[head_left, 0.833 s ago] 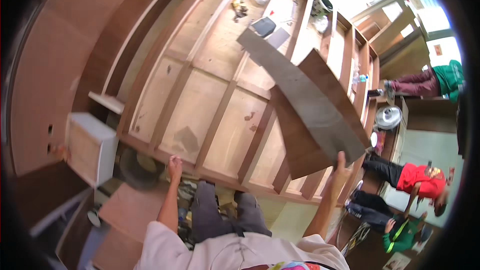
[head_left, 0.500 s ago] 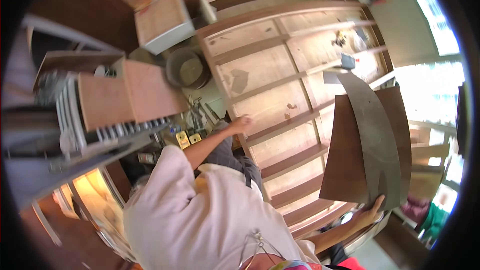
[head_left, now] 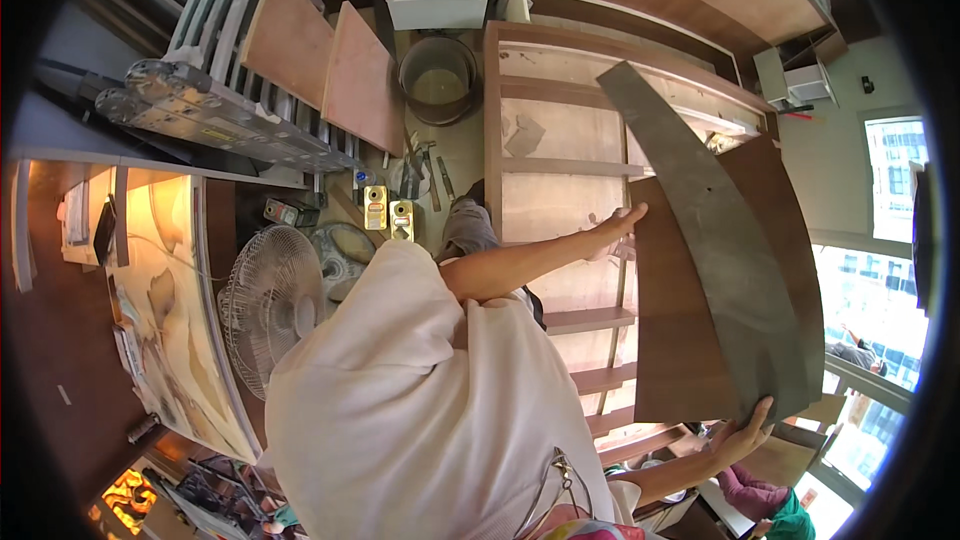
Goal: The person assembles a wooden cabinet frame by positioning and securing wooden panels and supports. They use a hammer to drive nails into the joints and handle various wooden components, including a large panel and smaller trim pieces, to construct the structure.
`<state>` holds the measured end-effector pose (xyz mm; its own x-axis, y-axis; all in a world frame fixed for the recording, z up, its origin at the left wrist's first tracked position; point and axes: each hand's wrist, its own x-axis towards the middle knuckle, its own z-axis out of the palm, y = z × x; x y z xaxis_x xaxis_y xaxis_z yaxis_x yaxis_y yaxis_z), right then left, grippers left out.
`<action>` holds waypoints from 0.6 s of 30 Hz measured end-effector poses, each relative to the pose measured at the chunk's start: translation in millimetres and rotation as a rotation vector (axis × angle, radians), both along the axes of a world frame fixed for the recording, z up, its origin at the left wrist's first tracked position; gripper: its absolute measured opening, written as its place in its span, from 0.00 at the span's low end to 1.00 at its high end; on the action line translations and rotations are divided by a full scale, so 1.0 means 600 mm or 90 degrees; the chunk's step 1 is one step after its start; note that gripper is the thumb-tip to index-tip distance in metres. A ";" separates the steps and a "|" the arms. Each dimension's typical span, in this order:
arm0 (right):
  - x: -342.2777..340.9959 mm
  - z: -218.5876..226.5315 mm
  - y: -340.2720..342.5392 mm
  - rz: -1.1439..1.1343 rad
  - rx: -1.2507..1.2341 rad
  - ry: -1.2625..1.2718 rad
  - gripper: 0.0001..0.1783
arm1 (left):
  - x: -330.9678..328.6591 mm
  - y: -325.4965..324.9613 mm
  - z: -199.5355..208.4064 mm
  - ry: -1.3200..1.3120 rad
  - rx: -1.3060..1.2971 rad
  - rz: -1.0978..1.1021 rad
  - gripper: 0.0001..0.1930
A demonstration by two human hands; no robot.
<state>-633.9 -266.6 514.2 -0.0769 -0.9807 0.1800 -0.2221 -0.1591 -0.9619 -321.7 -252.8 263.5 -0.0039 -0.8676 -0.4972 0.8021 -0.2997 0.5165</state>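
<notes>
My right hand (head_left: pixel 745 437) grips the lower edge of a thin brown sheet (head_left: pixel 685 340) together with a long grey strip (head_left: pixel 715 200) lying across it. The strip bows and tapers at its far end, which sticks out past the sheet. My left hand (head_left: pixel 622 227) is at the sheet's left edge, fingers outstretched; whether it touches is hard to tell. Below both hands lies a large wooden frame (head_left: pixel 492 120) with several brown crosspieces and pale panels, partly hidden by the sheet.
To the left lie a folded metal ladder (head_left: pixel 215 105), a wooden board (head_left: pixel 360 80), a round bucket (head_left: pixel 438 90), hand tools (head_left: pixel 432 175), two yellow boxed devices (head_left: pixel 376 208) and a fan (head_left: pixel 275 290). A drawer-like box (head_left: pixel 437 0) stands beyond. A person in green (head_left: pixel 792 520) is at lower right.
My left hand has moved right, from over the frame to the brown sheet's left edge. The view has turned. My right hand keeps its grip on the sheet and strip.
</notes>
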 end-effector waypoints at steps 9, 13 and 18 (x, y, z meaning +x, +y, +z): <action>0.183 0.014 -0.028 0.285 -0.015 0.024 0.22 | 0.121 0.040 -0.069 0.092 -0.099 0.379 0.28; 0.309 0.028 -0.062 0.324 -0.037 0.067 0.21 | 0.216 0.051 -0.065 0.244 -0.103 0.653 0.20; 0.485 0.011 -0.081 0.421 -0.096 0.112 0.22 | 0.388 0.065 -0.005 0.167 -0.001 0.825 0.17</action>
<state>-342.9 -315.3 520.9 0.5700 -0.7749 0.2731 -0.1836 -0.4441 -0.8770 -89.1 -213.7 260.5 0.7283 -0.3164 -0.6079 0.5808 0.7557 0.3025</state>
